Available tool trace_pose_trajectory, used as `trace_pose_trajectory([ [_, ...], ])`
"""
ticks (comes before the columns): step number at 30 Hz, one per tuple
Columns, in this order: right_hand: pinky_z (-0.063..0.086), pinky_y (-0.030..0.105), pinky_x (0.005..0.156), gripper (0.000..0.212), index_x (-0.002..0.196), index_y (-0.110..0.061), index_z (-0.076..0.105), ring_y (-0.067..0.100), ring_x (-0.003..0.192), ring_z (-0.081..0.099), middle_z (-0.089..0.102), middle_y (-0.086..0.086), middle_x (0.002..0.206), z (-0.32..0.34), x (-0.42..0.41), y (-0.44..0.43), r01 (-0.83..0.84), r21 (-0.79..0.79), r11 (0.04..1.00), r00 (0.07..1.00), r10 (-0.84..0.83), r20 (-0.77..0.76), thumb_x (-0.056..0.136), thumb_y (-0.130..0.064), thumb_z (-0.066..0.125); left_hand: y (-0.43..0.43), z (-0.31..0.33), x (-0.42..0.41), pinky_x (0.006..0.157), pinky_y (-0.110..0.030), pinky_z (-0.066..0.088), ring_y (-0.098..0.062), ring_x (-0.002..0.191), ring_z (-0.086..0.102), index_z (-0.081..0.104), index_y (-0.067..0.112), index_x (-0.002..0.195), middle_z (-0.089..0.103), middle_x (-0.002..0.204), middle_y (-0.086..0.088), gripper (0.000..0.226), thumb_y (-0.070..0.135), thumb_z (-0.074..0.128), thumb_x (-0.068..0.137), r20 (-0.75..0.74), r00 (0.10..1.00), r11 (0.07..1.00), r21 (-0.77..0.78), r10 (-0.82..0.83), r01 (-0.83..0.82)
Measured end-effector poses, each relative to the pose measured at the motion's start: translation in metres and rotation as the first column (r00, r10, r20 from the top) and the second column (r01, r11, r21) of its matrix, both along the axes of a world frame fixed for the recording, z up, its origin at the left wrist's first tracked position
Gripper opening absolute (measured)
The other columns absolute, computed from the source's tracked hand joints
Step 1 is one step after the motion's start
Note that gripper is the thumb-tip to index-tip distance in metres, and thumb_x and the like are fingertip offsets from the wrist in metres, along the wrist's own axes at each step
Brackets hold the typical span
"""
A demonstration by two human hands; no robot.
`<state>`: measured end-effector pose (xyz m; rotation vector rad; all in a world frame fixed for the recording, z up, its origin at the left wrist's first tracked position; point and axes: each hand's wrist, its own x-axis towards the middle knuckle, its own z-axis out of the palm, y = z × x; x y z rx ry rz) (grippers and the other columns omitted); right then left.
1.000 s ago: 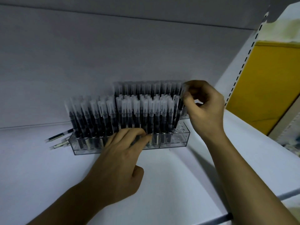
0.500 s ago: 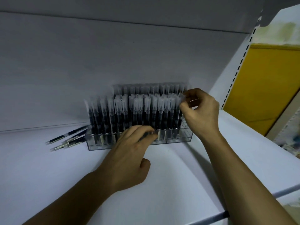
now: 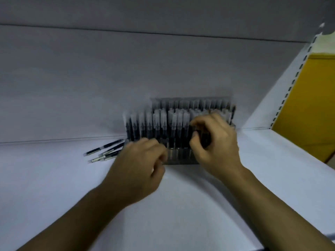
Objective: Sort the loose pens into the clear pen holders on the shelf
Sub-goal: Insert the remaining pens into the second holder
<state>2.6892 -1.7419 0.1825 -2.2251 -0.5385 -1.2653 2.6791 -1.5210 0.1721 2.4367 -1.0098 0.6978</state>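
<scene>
Both my forearms bare, coming up from bottom corners, angling toward each other. My left grip [image 3: 139, 169] knuckles up, fingers curled under, too blurry to say if it's got anything. Right grip [image 3: 215, 142] sits higher, fingers and thumb curled round dark pens [image 3: 204, 137]. Grips close, not touching.

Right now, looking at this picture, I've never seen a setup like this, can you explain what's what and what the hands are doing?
There is no machine here. A person wears a camera on the head, and it looks down at their own two bare hands. In front of them is a white shelf. On it stands a clear pen holder packed with upright pens, which are dark with pale caps. A few loose pens lie flat just left of it. The right hand has its fingers curled round some upright pens at the holder's right side. The left hand is at the holder's front with its fingers curled, and blur hides whether it holds anything.
</scene>
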Motion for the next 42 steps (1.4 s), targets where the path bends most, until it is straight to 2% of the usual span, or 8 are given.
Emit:
trace_pose_trajectory([
  [5, 0.050, 0.030, 0.072, 0.022, 0.105, -0.012, 0.068, 0.016, 0.083, 0.056, 0.060, -0.001, 0.095, -0.016, 0.004, 0.037, -0.154, -0.178, 0.972, 0.977, 0.124, -0.171, 0.087, -0.018, 0.057, 0.053, 0.013, 0.018, 0.060, -0.034, 0.048, -0.018, 0.069, 0.056, 0.058, 0.021, 0.084, 0.059, 0.078, 0.005, 0.010, 0.012, 0.059, 0.082, -0.060, 0.930, 0.917, -0.160, 0.361, -0.366],
  [8, 0.056, 0.039, 0.070, 0.025, 0.109, -0.016, 0.067, 0.017, 0.086, 0.058, 0.061, -0.002, 0.100, -0.022, 0.009, 0.046, -0.164, -0.260, 0.952, 0.961, 0.095, -0.258, 0.086, -0.020, 0.058, 0.078, -0.003, 0.053, 0.089, -0.044, 0.051, -0.027, 0.108, 0.058, 0.049, 0.023, 0.131, 0.060, 0.120, -0.002, 0.057, 0.042, 0.066, 0.081, -0.295, 0.779, 0.832, 0.162, 0.553, -0.530],
  [11, 0.056, 0.042, 0.069, 0.025, 0.109, -0.019, 0.067, 0.019, 0.086, 0.058, 0.061, -0.004, 0.100, -0.027, 0.011, 0.044, -0.160, -0.293, 0.942, 0.950, 0.066, -0.306, 0.086, -0.022, 0.057, 0.087, -0.009, 0.081, 0.096, -0.041, 0.050, -0.024, 0.113, 0.058, 0.045, 0.023, 0.133, 0.059, 0.129, -0.003, 0.083, 0.063, 0.063, 0.063, -0.512, 0.721, 0.882, 0.328, 0.467, -0.339],
  [18, 0.054, 0.036, 0.063, 0.022, 0.105, -0.020, 0.067, 0.014, 0.079, 0.054, 0.060, -0.006, 0.095, -0.032, 0.011, 0.042, -0.184, -0.325, 0.928, 0.948, 0.081, -0.308, 0.087, -0.023, 0.054, 0.071, 0.006, 0.122, 0.071, -0.027, 0.049, -0.018, 0.083, 0.062, 0.059, 0.021, 0.098, 0.065, 0.090, 0.006, 0.032, 0.034, 0.077, 0.076, -0.481, 0.802, 0.905, 0.391, 0.355, -0.166],
  [27, 0.056, 0.042, 0.062, 0.016, 0.097, -0.016, 0.070, 0.020, 0.074, 0.061, 0.063, -0.003, 0.091, -0.034, 0.008, 0.026, -0.156, -0.275, 0.949, 0.959, 0.079, -0.272, 0.085, -0.017, 0.059, 0.078, -0.011, 0.124, 0.076, -0.033, 0.051, -0.027, 0.091, 0.061, 0.057, 0.011, 0.102, 0.068, 0.107, -0.013, 0.014, 0.019, 0.055, 0.091, -0.347, 0.858, 0.843, 0.512, 0.378, -0.165],
  [34, 0.037, 0.012, 0.084, 0.029, 0.116, -0.006, 0.059, 0.018, 0.099, 0.051, 0.057, 0.010, 0.110, -0.006, 0.002, 0.001, 0.235, 0.370, 0.899, 0.972, -0.219, -0.084, 0.088, -0.012, 0.062, 0.096, -0.013, 0.079, 0.054, -0.029, 0.034, -0.017, 0.063, 0.052, 0.049, 0.018, 0.077, 0.057, 0.072, -0.002, 0.027, 0.032, 0.053, 0.100, -0.436, 0.841, 0.896, -0.148, 0.320, -0.418],
  [38, 0.047, 0.050, 0.097, 0.039, 0.123, -0.015, 0.049, 0.029, 0.111, 0.053, 0.055, 0.012, 0.121, -0.008, 0.013, -0.029, 0.389, 0.543, 0.745, 0.919, -0.272, -0.284, 0.091, -0.034, 0.060, 0.082, 0.001, 0.055, 0.049, -0.027, 0.031, -0.013, 0.047, 0.036, 0.046, 0.015, 0.079, 0.042, 0.057, 0.004, 0.024, 0.023, 0.052, 0.102, -0.489, 0.859, 0.619, -0.724, -0.151, -0.304],
  [42, 0.053, 0.053, 0.095, 0.022, 0.122, -0.025, 0.047, 0.030, 0.105, 0.062, 0.061, 0.003, 0.116, -0.018, 0.015, -0.022, 0.307, 0.553, 0.774, 0.885, -0.020, -0.464, 0.104, -0.036, 0.050, 0.053, 0.001, 0.032, 0.050, -0.026, 0.037, -0.011, 0.050, 0.039, 0.046, 0.016, 0.080, 0.042, 0.057, 0.010, 0.025, 0.021, 0.045, 0.105, -0.384, 0.800, 0.537, -0.839, -0.462, -0.093],
])
